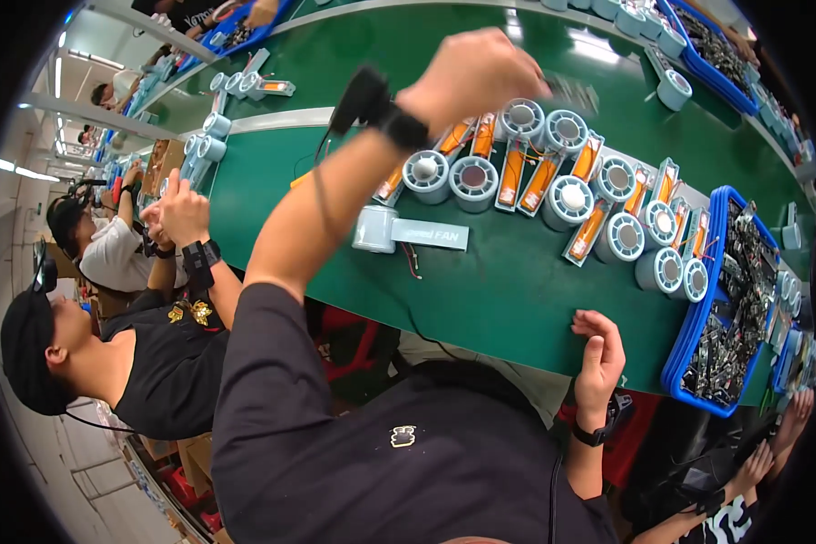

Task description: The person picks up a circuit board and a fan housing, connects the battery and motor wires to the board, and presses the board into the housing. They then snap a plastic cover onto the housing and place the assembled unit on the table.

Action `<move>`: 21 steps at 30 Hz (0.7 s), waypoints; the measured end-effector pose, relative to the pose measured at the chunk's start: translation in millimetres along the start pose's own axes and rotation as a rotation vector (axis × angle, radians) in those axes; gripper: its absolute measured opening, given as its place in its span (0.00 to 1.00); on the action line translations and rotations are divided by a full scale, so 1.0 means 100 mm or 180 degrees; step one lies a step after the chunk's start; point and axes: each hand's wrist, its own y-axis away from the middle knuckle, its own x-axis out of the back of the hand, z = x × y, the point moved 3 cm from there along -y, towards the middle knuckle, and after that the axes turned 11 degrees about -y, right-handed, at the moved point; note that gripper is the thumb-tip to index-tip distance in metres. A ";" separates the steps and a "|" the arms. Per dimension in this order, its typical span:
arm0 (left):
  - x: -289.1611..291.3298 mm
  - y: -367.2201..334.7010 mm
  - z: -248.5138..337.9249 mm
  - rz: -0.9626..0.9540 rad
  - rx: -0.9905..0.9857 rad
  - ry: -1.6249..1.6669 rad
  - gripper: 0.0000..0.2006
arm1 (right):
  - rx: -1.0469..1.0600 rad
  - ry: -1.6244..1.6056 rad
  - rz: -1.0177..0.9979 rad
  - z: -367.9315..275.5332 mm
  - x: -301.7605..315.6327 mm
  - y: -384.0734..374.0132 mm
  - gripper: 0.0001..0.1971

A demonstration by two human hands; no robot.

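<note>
My left hand (477,77) is raised over the green table (480,299), fingers curled, a black band on its wrist. A blurred dark thing (567,91) lies at its fingertips; I cannot tell whether it is held. Below the hand runs a row of pale blue round fan housings (474,181) mixed with orange pieces in clear trays (513,174). One pale blue housing with a white bar (408,231) lies alone nearer me. My right hand (598,352) hovers at the table's near edge, fingers loosely bent, holding nothing, with a black watch on its wrist.
A blue bin of dark metal parts (698,335) stands at the right, another blue bin (712,45) at the far right. A neighbour in a black top (168,363) works at my left, hands raised (179,213). More housings (210,136) line the far left. Another person's hand (771,458) shows lower right.
</note>
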 end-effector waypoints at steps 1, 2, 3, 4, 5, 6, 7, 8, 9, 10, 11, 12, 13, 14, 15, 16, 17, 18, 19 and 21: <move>-0.26 0.00 -0.42 -0.0370 0.0635 -0.0132 0.07 | 0.0021 -0.0016 -0.0036 0.00 -0.01 -0.01 0.18; -0.41 0.02 -0.72 -0.0734 0.1266 -0.0253 0.08 | -0.0008 0.0021 0.0010 -0.01 -0.01 -0.01 0.17; -0.54 0.11 -0.94 -0.1009 0.1544 -0.0315 0.08 | -0.0037 0.0058 0.0050 -0.01 0.00 -0.01 0.16; -0.67 0.12 -1.06 -0.1287 0.1779 -0.0324 0.07 | -0.0081 0.0117 0.0153 0.00 0.02 0.01 0.15; -0.75 0.20 -1.17 -0.1277 0.1785 -0.0342 0.07 | -0.0066 0.0109 0.0140 0.01 0.02 0.02 0.15; -0.84 0.29 -1.23 -0.1302 0.1541 -0.0155 0.10 | -0.0040 0.0087 0.0165 0.01 0.03 0.03 0.14; -0.93 0.38 -1.31 -0.1328 0.1294 0.0042 0.13 | -0.0020 0.0071 0.0198 0.02 0.04 0.02 0.13; -0.96 0.42 -1.35 -0.1354 0.1037 0.0247 0.17 | -0.0006 0.0059 0.0241 0.04 0.04 0.03 0.13; -0.95 0.48 -1.47 -0.1350 0.1039 0.0246 0.17 | -0.0003 0.0061 0.0239 0.05 0.03 0.03 0.13; -0.85 0.53 -1.60 -0.0983 0.0770 -0.0076 0.20 | 0.0017 0.0037 0.0270 0.05 0.02 0.03 0.12; -0.74 0.63 -1.71 -0.0621 0.0504 -0.0383 0.24 | 0.0024 0.0015 0.0304 0.05 0.03 0.06 0.11; -0.53 0.73 -1.97 -0.1087 0.0790 -0.0435 0.31 | 0.0035 0.0007 0.0346 0.03 0.04 0.06 0.10; -0.34 0.95 -2.11 -0.1643 0.1058 -0.1670 0.30 | 0.0032 0.0039 0.0379 0.02 0.03 0.05 0.10; -0.11 1.34 -2.36 -0.2352 0.1406 -0.2561 0.30 | 0.0041 -0.0004 0.0297 0.02 0.01 0.02 0.09; -0.05 1.85 -2.63 -0.2478 0.2016 -0.2776 0.27 | 0.0040 -0.0027 0.0252 0.01 0.00 0.01 0.09; -0.04 2.16 -2.65 -0.3044 0.2070 -0.2880 0.25 | 0.0019 -0.0014 0.0281 0.01 0.01 0.04 0.08; 0.01 2.47 -2.75 -0.2966 0.2240 -0.2593 0.23 | 0.0032 -0.0006 0.0308 0.01 0.00 0.04 0.08; 0.04 2.70 -2.85 -0.2878 0.2411 -0.2308 0.21 | 0.0058 -0.0016 0.0246 0.01 0.00 0.03 0.08; 0.05 2.65 -2.86 -0.2845 0.2377 -0.2265 0.21 | 0.0076 0.0007 0.0213 0.03 -0.01 0.02 0.08; 0.25 2.29 -2.72 -0.3385 0.1924 -0.1949 0.17 | 0.0106 0.0061 0.0254 0.03 -0.01 0.03 0.07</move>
